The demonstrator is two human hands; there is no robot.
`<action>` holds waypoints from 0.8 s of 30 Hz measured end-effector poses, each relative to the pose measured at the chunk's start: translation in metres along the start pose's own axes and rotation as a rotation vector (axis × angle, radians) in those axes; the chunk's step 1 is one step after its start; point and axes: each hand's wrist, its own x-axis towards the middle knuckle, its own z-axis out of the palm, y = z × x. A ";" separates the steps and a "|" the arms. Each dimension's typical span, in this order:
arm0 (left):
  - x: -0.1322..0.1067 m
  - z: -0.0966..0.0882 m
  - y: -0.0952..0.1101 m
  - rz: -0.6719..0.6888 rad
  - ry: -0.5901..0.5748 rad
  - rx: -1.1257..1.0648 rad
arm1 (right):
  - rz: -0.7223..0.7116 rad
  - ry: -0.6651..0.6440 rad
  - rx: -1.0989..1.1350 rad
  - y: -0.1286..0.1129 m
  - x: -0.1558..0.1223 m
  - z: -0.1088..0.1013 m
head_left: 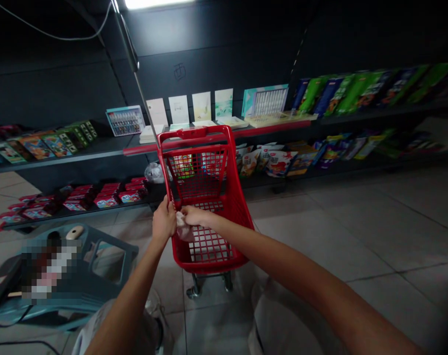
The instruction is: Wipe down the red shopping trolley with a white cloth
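Observation:
In front of me stands a small red shopping cart (pixel 242 217) with lattice walls and a grid floor. My left hand (pixel 163 220) is closed around the left rim of its basket. Just inside that rim, my right hand (pixel 194 216) pinches a pale, crumpled cloth (pixel 185 229) against the left wall. The cloth hangs down from my fingers over the lattice. Part of the left rim is hidden under my left hand.
Behind the cart, a shelf (pixel 216 139) carries booklets, boxes and green and blue bags (pixel 351 93). Snack packs (pixel 279 162) and red boxes (pixel 107 195) line the lower level. At left lies a grey-blue plastic stool (pixel 113 241) with items on it. A thin metal pole (pixel 144 93) rises behind the cart.

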 end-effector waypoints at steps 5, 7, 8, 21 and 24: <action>0.007 0.001 -0.001 0.031 -0.001 -0.026 | -0.185 0.104 -0.081 -0.005 -0.013 -0.002; 0.008 0.001 -0.001 0.041 -0.002 -0.027 | -0.191 0.010 -0.302 -0.007 -0.028 0.004; 0.009 0.001 0.000 0.045 0.000 -0.026 | -0.176 -0.053 -0.410 -0.009 -0.036 0.006; 0.013 0.000 -0.004 0.079 -0.032 0.024 | -0.181 -0.562 -0.826 -0.028 -0.077 0.003; 0.015 -0.001 -0.004 0.070 -0.040 0.086 | -0.183 -0.577 -0.853 -0.025 -0.082 -0.003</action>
